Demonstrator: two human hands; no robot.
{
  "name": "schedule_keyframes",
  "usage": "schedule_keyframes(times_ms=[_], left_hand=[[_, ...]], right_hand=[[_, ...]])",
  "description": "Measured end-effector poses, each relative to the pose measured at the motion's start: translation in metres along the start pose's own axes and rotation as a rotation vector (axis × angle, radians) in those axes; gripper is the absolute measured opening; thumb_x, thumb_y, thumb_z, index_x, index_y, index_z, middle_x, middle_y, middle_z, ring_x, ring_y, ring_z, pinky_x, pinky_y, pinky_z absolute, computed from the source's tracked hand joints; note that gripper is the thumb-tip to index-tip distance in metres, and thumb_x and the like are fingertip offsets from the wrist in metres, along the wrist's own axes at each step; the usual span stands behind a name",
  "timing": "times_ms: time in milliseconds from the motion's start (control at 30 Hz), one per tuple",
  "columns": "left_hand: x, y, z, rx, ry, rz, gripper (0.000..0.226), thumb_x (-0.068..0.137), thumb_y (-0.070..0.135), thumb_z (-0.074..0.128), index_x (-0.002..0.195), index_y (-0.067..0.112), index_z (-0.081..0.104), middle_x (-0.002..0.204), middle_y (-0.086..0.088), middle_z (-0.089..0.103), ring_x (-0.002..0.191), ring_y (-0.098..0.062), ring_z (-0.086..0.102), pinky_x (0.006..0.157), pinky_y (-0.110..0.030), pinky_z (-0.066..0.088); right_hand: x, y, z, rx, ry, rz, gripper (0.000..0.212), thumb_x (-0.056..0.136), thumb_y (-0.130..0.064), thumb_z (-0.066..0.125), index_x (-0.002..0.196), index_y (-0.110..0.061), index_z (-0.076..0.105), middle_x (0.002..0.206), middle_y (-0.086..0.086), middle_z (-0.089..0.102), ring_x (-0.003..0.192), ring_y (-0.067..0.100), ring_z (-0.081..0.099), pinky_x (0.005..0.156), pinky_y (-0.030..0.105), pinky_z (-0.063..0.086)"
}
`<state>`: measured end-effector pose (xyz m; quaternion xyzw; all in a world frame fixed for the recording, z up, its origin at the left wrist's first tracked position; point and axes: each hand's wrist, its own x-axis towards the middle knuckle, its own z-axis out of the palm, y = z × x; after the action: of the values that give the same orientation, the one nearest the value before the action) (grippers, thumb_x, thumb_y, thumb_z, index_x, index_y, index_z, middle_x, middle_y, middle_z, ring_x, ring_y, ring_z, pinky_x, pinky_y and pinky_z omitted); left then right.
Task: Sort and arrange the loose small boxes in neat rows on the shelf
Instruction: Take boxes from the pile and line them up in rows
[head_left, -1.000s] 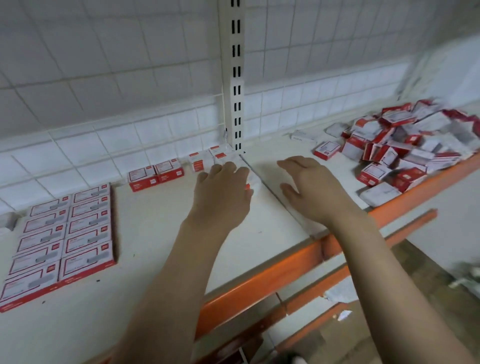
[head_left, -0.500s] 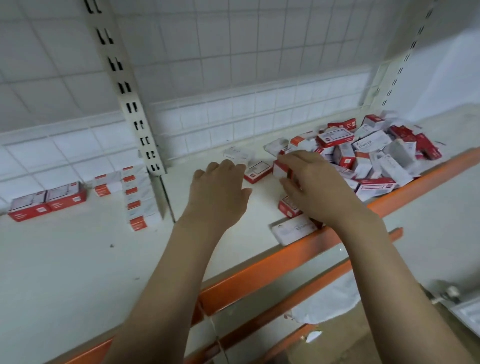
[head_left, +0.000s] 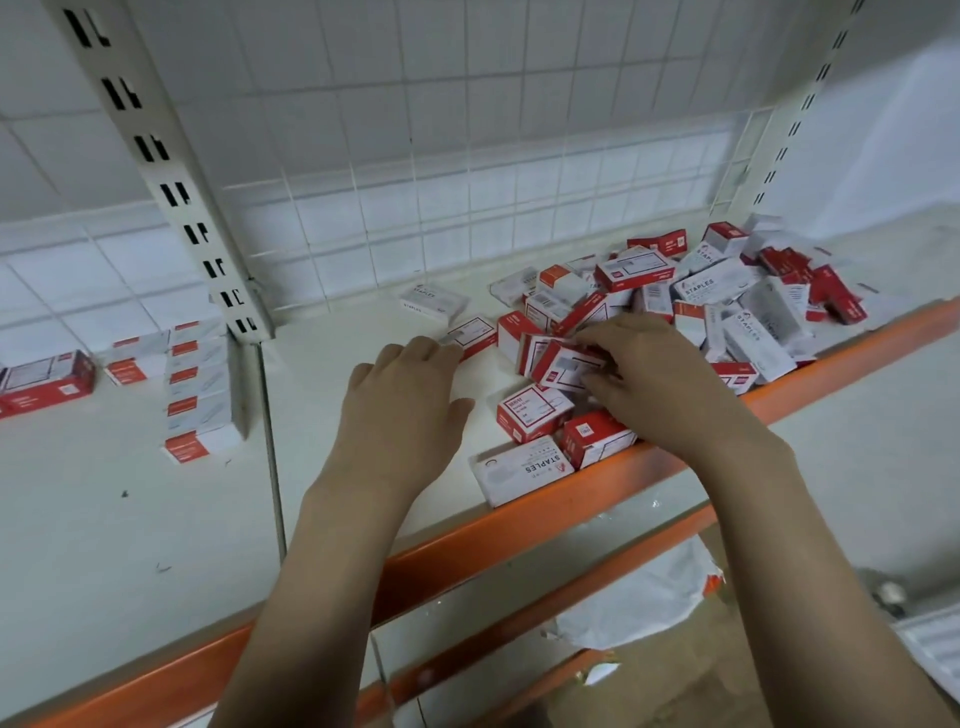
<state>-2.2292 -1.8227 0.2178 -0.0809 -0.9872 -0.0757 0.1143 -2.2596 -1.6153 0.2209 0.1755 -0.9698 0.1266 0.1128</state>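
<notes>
Fingers (head_left: 605, 340) of the right hand (head_left: 660, 384) pinch a red-and-white box (head_left: 563, 366) at the loose pile (head_left: 727, 296); left hand (head_left: 405, 410), fingers relaxed, touches another box (head_left: 470, 335) just ahead on the shelf (head_left: 337, 374).

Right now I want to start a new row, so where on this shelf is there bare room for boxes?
Bare shelf lies in front of the short stacked row, left of the left hand. A smaller patch lies between the upright post and the hands. Right of the right hand, the loose pile crowds everything.

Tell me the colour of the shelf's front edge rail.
The front edge rail is orange; it shows best, and only, in the head view.
</notes>
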Motion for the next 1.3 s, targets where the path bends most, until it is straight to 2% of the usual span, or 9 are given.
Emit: schedule_keyframes(times_ms=[100,333,433,567,733,900,1133,1233,1300], left_hand=[[0.000,-0.001,0.000,0.014,-0.004,-0.004,0.051,0.094,0.035,0.046,0.141,0.024,0.033,0.137,0.003,0.043,0.123,-0.021,0.041,0.097,-0.033,0.033],[0.005,-0.008,0.001,0.033,-0.028,-0.025,0.049,0.093,0.034,0.047,0.139,0.024,0.036,0.135,0.002,0.044,0.122,-0.022,0.041,0.096,-0.034,0.033],[0.011,-0.007,0.002,0.047,-0.048,-0.021,0.049,0.093,0.034,0.048,0.139,0.023,0.037,0.134,0.001,0.045,0.120,-0.023,0.042,0.095,-0.035,0.034],[0.033,-0.007,0.006,0.078,-0.101,-0.031,0.049,0.092,0.033,0.049,0.137,0.019,0.039,0.130,-0.003,0.047,0.118,-0.026,0.043,0.093,-0.035,0.035],[0.068,-0.007,0.018,0.072,-0.188,-0.085,0.050,0.092,0.037,0.048,0.136,0.015,0.040,0.127,-0.007,0.049,0.118,-0.027,0.044,0.092,-0.037,0.037],[0.082,-0.006,0.036,0.090,-0.236,-0.130,0.051,0.089,0.043,0.051,0.128,0.011,0.046,0.116,-0.010,0.050,0.108,-0.027,0.049,0.084,-0.036,0.042],[0.079,-0.009,0.037,0.063,-0.178,-0.221,0.043,0.091,0.035,0.047,0.123,0.007,0.049,0.119,-0.012,0.048,0.111,-0.029,0.045,0.088,-0.036,0.037],[0.068,-0.014,0.022,0.067,-0.120,-0.244,0.039,0.091,0.032,0.050,0.120,0.005,0.049,0.118,-0.012,0.043,0.106,-0.031,0.048,0.080,-0.035,0.037],[0.057,-0.018,0.008,0.021,-0.046,-0.275,0.040,0.092,0.033,0.053,0.119,0.004,0.048,0.118,-0.012,0.041,0.099,-0.035,0.053,0.074,-0.037,0.039]], right_hand=[[0.011,0.002,0.000,-0.024,-0.067,-0.011,0.037,0.086,-0.018,0.060,0.122,-0.017,0.056,0.119,0.003,0.059,0.113,0.020,0.047,0.097,0.032,0.037],[0.031,0.006,-0.006,0.024,-0.267,-0.014,0.026,0.078,-0.025,0.070,0.097,-0.021,0.053,0.100,-0.004,0.057,0.092,0.014,0.053,0.079,0.027,0.043],[0.033,0.009,-0.005,-0.033,-0.293,-0.062,0.023,0.079,-0.030,0.069,0.086,-0.025,0.048,0.092,-0.007,0.050,0.087,0.012,0.047,0.077,0.025,0.034],[0.031,0.011,-0.009,0.014,-0.267,-0.066,0.020,0.080,-0.028,0.067,0.079,-0.022,0.049,0.082,-0.006,0.055,0.076,0.012,0.051,0.069,0.025,0.037],[0.027,0.012,-0.020,0.070,-0.183,-0.081,0.018,0.082,-0.023,0.065,0.083,-0.016,0.048,0.074,-0.006,0.053,0.068,0.012,0.049,0.058,0.021,0.033],[0.022,0.015,-0.028,0.121,-0.145,-0.075,0.016,0.083,-0.022,0.064,0.088,-0.018,0.049,0.081,-0.002,0.058,0.075,0.016,0.054,0.067,0.028,0.043],[0.022,0.010,-0.030,0.126,-0.086,-0.134,0.015,0.086,-0.025,0.062,0.098,-0.017,0.058,0.078,-0.007,0.055,0.068,0.006,0.047,0.059,0.020,0.035],[0.024,0.000,-0.028,0.145,-0.089,-0.152,0.016,0.088,-0.026,0.061,0.101,-0.019,0.057,0.072,-0.017,0.047,0.066,-0.002,0.043,0.059,0.016,0.032],[0.025,-0.010,-0.026,0.161,-0.096,-0.165,0.019,0.089,-0.027,0.059,0.106,-0.019,0.056,0.079,-0.015,0.054,0.069,0.000,0.047,0.063,0.018,0.036]])
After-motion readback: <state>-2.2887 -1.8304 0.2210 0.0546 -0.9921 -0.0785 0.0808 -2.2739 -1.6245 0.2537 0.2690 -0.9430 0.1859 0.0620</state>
